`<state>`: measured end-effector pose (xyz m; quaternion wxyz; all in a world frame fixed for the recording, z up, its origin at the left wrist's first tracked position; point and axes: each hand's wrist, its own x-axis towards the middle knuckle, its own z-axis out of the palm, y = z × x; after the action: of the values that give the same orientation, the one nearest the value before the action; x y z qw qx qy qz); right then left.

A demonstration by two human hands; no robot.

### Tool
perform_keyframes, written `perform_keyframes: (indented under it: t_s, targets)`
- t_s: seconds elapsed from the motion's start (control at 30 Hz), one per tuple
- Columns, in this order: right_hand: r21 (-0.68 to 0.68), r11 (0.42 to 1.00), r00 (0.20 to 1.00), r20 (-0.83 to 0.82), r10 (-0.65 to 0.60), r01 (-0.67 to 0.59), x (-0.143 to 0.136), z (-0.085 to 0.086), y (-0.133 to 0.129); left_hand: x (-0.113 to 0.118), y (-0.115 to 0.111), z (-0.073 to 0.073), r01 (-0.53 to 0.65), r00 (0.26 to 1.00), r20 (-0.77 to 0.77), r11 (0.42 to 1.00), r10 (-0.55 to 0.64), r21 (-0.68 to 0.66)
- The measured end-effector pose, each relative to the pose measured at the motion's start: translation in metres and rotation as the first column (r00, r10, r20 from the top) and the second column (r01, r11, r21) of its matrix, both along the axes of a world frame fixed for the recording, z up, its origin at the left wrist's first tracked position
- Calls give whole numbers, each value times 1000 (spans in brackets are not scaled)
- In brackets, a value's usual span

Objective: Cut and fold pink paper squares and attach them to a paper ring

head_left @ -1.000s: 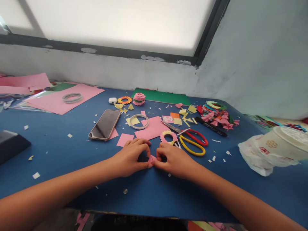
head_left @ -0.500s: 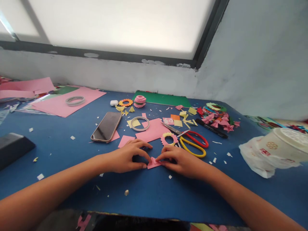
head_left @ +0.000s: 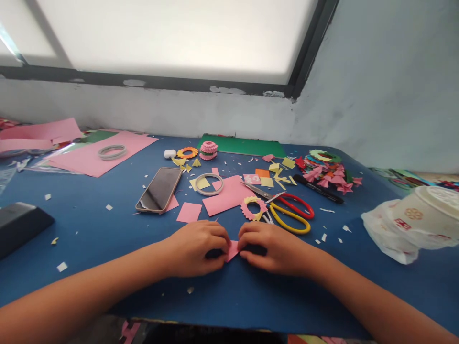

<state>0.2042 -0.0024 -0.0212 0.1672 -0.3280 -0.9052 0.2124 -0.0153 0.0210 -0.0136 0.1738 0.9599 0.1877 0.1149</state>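
Observation:
A small folded piece of pink paper point(head_left: 233, 249) is pinched between my two hands, just above or on the blue table. The fingertips of my left hand point(head_left: 201, 248) close on its left side. My right hand point(head_left: 272, 247) grips the right edge; part of the paper is hidden by the fingers. Just beyond my right hand lie a pink and yellow paper ring point(head_left: 246, 213) and scissors point(head_left: 291, 224) with red and yellow handles, blades apart. A pink paper square point(head_left: 189, 212) rests beyond my left hand, near a larger pink sheet point(head_left: 229, 195).
A phone point(head_left: 159, 189) lies to the left, a roll of tape point(head_left: 209, 192) at centre. On the right are a black marker point(head_left: 319, 189), a pile of folded paper pieces point(head_left: 328, 172) and a bagged cup point(head_left: 423, 217). A dark block point(head_left: 23, 228) sits far left. Paper scraps are scattered about.
Both hands have moved slightly nearer to me, and the left fingers have closed onto the pink paper. More of the paper is now hidden between the fingertips.

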Motion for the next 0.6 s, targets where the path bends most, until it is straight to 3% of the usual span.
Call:
perform_keyframes:
  t_s: [0.33,0.47,0.6]
  targets:
    - [-37,999,999,-7,-32,32,-4,-4,6,4,-6,-3,-156,986,48,983,162,-97]
    - [-16,994,994,15,-107,108,-10,-3,3,3,-5,-5,-186,977,74,972,198,-145]
    - [24,979,979,7,-202,201,-16,-8,1,5,-5,-4,-290,953,42,944,300,-159]
